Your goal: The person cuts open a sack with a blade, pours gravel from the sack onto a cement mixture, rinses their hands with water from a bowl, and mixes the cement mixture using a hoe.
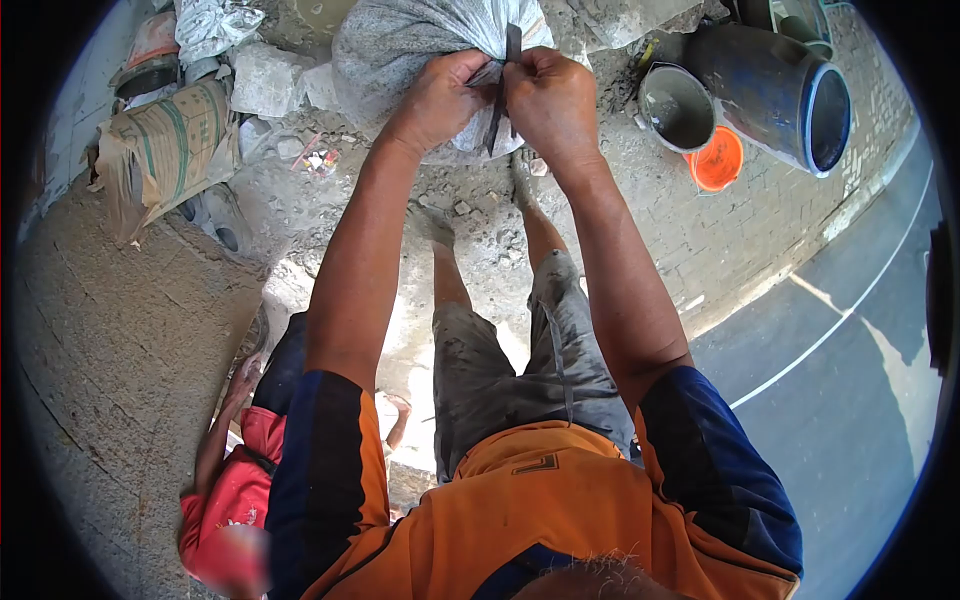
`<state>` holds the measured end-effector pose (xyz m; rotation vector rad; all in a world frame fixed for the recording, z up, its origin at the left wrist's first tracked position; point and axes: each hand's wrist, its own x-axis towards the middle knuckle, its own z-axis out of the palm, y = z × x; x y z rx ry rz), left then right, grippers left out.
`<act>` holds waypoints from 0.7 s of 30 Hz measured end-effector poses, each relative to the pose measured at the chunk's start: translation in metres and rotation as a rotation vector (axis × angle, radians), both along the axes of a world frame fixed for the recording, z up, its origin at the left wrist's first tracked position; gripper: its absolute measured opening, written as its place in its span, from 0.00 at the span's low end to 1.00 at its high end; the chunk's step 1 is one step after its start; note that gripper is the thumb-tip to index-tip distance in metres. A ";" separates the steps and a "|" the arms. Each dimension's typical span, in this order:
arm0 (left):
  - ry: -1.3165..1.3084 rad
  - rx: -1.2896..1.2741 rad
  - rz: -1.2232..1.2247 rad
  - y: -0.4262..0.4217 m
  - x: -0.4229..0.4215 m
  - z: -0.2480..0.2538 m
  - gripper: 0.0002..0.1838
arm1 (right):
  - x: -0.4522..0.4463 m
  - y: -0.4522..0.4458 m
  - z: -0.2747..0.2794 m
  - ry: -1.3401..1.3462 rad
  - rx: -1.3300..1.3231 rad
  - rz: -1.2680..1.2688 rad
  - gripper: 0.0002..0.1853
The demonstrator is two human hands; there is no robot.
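A bulging white-grey woven sack rests on the ground at the top of the view, its cloth gathered into folds between my hands. A dark flat strip crosses the gathered part, with one end hanging down. My left hand is closed in a pinch at the strip's left side, its fingertips partly hidden. Opposite it, my right hand is closed round the strip, thumb and fingers curled together. How the strip passes round the sack's neck is hidden by my fingers.
Right of the sack lie a grey bucket, an orange bucket and a large dark drum on its side. An old printed sack and rubble are at left. A person in a red shirt is at lower left.
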<state>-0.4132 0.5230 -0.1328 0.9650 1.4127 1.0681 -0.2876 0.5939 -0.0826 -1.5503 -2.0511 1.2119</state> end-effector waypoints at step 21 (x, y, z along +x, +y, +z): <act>-0.211 -0.051 0.020 -0.003 0.007 0.007 0.11 | -0.002 -0.003 0.018 -0.124 0.102 0.030 0.08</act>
